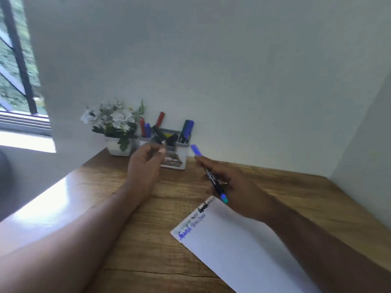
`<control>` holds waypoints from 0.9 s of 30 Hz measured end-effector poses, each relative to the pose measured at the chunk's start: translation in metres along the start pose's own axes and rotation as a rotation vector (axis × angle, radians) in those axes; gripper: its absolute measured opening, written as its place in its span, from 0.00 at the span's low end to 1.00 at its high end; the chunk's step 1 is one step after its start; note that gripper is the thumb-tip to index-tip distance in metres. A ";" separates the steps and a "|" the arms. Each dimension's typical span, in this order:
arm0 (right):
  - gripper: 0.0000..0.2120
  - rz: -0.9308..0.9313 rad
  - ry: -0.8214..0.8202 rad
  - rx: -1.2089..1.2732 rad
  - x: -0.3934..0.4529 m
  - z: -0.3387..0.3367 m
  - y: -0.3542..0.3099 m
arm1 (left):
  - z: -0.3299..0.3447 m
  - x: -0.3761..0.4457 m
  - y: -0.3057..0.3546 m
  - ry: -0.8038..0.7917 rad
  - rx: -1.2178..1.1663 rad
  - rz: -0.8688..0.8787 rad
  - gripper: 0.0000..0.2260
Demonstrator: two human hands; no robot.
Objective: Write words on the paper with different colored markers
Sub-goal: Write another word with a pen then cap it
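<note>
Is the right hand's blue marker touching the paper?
Apart. Head view: blue marker is held in right hand above the desk, bare wood showing before the paper.

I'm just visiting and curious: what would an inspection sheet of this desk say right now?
Surface: wooden desk, set against a white wall.
Job's things: white paper with a few handwritten words in blue, black and green near its far edge; grey marker holder with red, blue, green and black markers.
Clutter: potted white flowers left of the holder.
Hands: left hand holds a black marker at the holder; right hand grips a blue marker above the paper's far corner, its fingers on it.
Cables: nothing seen.
Surroundings: window at far left, greenery outside.
</note>
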State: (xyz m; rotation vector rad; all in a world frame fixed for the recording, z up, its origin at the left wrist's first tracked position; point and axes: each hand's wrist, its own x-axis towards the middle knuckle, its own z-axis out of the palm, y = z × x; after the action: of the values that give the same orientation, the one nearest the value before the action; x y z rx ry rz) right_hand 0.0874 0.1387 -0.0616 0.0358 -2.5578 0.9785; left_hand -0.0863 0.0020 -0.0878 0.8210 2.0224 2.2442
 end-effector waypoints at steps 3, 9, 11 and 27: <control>0.29 0.030 0.002 0.190 0.022 -0.006 -0.016 | -0.025 0.015 -0.008 0.169 0.124 -0.003 0.03; 0.35 -0.077 0.421 0.307 0.101 0.010 -0.051 | -0.035 0.028 -0.016 0.252 0.209 -0.094 0.06; 0.43 -0.113 0.482 0.243 0.129 0.014 -0.056 | -0.032 0.029 -0.019 0.211 0.220 -0.069 0.07; 0.10 -0.112 0.470 -0.089 0.186 0.052 -0.043 | -0.025 0.035 -0.024 0.055 0.360 -0.029 0.11</control>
State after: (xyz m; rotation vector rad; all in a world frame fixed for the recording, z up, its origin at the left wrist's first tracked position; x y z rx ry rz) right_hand -0.0952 0.0944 -0.0002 -0.0673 -2.1380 0.7279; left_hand -0.1340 -0.0050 -0.0980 0.7464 2.4888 1.9340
